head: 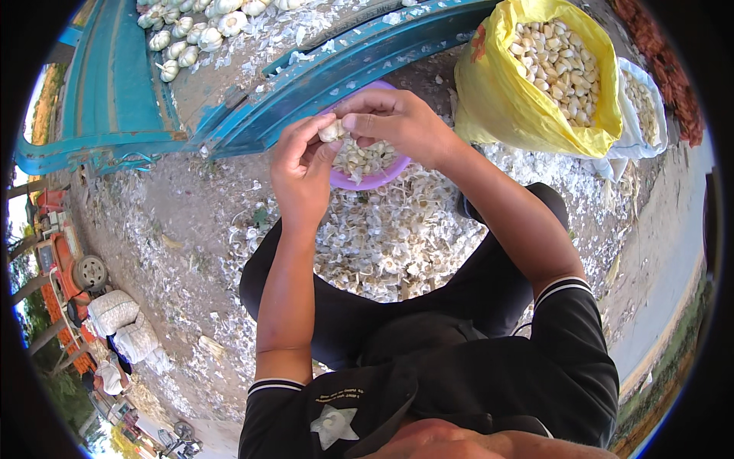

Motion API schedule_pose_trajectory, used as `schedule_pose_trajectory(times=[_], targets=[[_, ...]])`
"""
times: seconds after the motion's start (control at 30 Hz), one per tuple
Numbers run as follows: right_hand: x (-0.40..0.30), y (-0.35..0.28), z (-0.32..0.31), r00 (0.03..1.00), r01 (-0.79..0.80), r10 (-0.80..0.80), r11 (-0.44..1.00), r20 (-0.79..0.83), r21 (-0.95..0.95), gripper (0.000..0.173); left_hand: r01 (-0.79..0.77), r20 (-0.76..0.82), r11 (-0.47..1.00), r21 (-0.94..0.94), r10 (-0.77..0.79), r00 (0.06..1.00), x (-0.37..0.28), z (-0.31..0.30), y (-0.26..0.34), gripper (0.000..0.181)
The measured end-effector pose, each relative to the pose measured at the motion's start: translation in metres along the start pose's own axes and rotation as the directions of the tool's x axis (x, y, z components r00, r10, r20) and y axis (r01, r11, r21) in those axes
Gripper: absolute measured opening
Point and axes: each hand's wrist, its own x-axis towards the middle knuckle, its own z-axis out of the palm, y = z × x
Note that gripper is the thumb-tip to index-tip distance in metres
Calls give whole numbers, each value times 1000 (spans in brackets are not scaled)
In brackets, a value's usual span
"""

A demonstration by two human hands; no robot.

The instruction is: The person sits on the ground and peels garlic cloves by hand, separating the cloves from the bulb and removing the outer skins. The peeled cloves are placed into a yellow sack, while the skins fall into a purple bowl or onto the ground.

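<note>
A partly broken garlic bulb (pixel 331 131) is held between both hands, above a purple plastic basin (pixel 378 182). My left hand (pixel 304 163) grips it from the left with the thumb and fingers. From the right, my right hand (pixel 395 123) pinches it with thumb and fingertips. Loose garlic cloves (pixel 367 160) lie in the basin, whose far part is hidden by my hands. Whole garlic bulbs (pixel 198 37) are heaped on the teal metal truck bed at the upper left. A yellow sack (pixel 487 92) full of separated cloves stands open at the upper right.
The teal metal edge (pixel 241 126) of the bed crosses just beyond the basin. A white sack (pixel 645 115) of cloves leans behind the yellow one. Garlic skins (pixel 390 241) cover the ground between my legs. Filled white sacks (pixel 114 312), a vehicle and a person stand far left.
</note>
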Motion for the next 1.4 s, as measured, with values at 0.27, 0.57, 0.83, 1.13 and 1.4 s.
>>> schedule_pose_trajectory(times=[0.27, 0.57, 0.83, 1.13, 1.4], targets=[[-9, -8, 1, 985, -173, 173, 939, 27, 298, 26, -226, 62, 922, 313, 218, 974, -3, -1, 11, 43], [-12, -10, 2, 989, -147, 142, 936, 41, 321, 23, -103, -40, 985, 136, 109, 993, -3, -3, 10, 37], [-14, -9, -14, 977, -212, 173, 819, 124, 533, 28, -40, 49, 999, 17, 40, 998, 2, -2, 7, 38], [-21, -12, -10, 980, -191, 169, 950, 108, 248, 30, -328, 224, 912, 247, 275, 935, 5, -2, 15, 42], [-27, 3, -22, 990, -106, 80, 969, 119, 223, 33, -384, 277, 868, 314, 303, 912, 9, 4, 20, 39]])
